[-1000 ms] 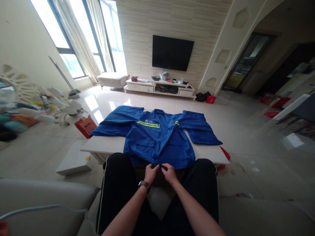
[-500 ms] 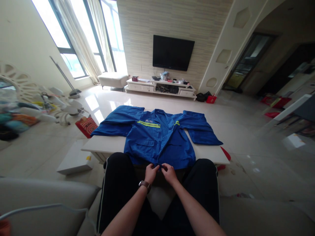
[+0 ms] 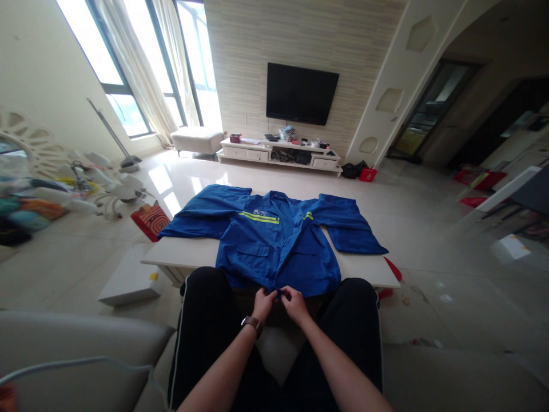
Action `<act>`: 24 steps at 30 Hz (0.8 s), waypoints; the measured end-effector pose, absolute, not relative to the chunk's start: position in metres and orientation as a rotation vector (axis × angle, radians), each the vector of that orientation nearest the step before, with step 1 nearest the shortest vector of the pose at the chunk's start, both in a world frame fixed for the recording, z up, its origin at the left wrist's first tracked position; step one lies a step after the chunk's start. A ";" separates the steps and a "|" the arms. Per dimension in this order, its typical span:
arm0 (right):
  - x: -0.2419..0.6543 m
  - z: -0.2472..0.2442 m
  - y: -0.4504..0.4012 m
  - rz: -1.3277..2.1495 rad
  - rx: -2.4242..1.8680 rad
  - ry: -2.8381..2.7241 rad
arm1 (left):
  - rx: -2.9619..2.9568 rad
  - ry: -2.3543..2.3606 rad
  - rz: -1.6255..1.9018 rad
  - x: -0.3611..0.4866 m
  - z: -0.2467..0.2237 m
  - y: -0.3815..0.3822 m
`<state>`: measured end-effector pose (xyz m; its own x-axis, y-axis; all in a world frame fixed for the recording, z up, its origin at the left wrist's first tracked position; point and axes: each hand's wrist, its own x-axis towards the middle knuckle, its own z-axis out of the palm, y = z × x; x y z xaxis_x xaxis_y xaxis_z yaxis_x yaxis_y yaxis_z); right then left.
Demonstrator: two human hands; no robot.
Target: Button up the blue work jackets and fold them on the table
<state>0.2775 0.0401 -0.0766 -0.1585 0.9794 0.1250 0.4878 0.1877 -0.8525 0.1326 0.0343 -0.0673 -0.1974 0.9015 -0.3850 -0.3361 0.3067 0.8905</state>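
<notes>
A blue work jacket (image 3: 251, 257) with yellow reflective stripes lies spread, front up, over a white table (image 3: 180, 252). Its sleeves reach out to both sides and its front edges overlap at the middle. At the bottom hem, near the front opening, my left hand (image 3: 263, 303) pinches the cloth between thumb and fingers. Close beside it, my right hand (image 3: 294, 302) pinches the same hem. The fingertips nearly meet, and what lies right between them is too small to make out. A brown-strapped watch (image 3: 252, 325) is on my left wrist.
My knees flank the table's near edge. A white box (image 3: 131, 280) and a red bag (image 3: 151, 222) stand on the floor at left. A TV cabinet (image 3: 244, 151) with several small items is beyond, under a television (image 3: 302, 94). A grey sofa (image 3: 77, 337) is at lower left.
</notes>
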 end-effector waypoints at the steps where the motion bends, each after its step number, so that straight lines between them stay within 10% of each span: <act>1: 0.277 -0.076 0.040 0.879 -1.391 -1.754 | 0.581 1.309 1.238 0.133 -0.067 0.034; 24: 0.277 -0.073 0.038 0.940 -1.439 -1.759 | 0.564 1.302 1.211 0.133 -0.066 0.033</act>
